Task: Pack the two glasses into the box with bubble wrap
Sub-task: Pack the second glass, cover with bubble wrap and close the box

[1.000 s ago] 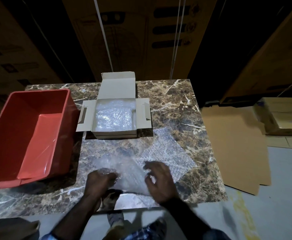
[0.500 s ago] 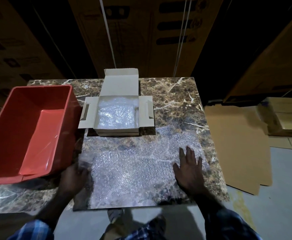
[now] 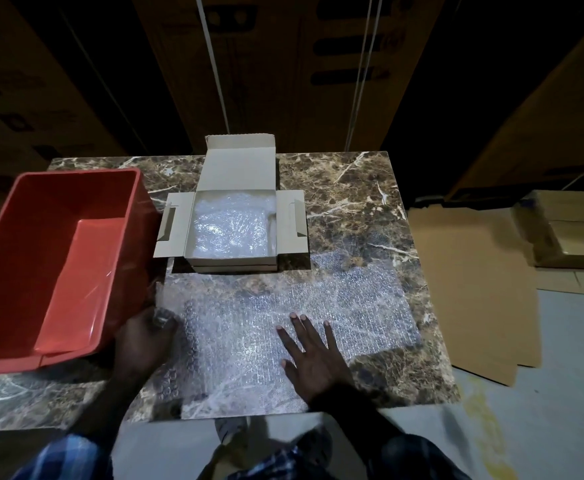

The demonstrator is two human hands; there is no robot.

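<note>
A clear bubble wrap sheet (image 3: 335, 306) lies spread flat on the marble table (image 3: 353, 188), in front of the open cardboard box (image 3: 240, 164). The box is lined with more bubble wrap (image 3: 231, 230). My right hand (image 3: 313, 355) presses flat on the sheet's middle with fingers spread. My left hand (image 3: 145, 341) curls its fingers on the sheet's left edge, beside the red tub (image 3: 58, 258). No glass shows plainly; something shiny sits at the left fingertips, and I cannot tell what it is.
The red plastic tub looks empty and fills the table's left side, touching the box's left flap. Flat cardboard sheets (image 3: 474, 278) and a stack of folded cartons (image 3: 567, 230) lie on the floor to the right. Tall cartons stand behind the table.
The bunched sheet has been spread flat across the table. My right hand slid from the sheet's right part to its middle. My left hand moved out to the sheet's left edge.
</note>
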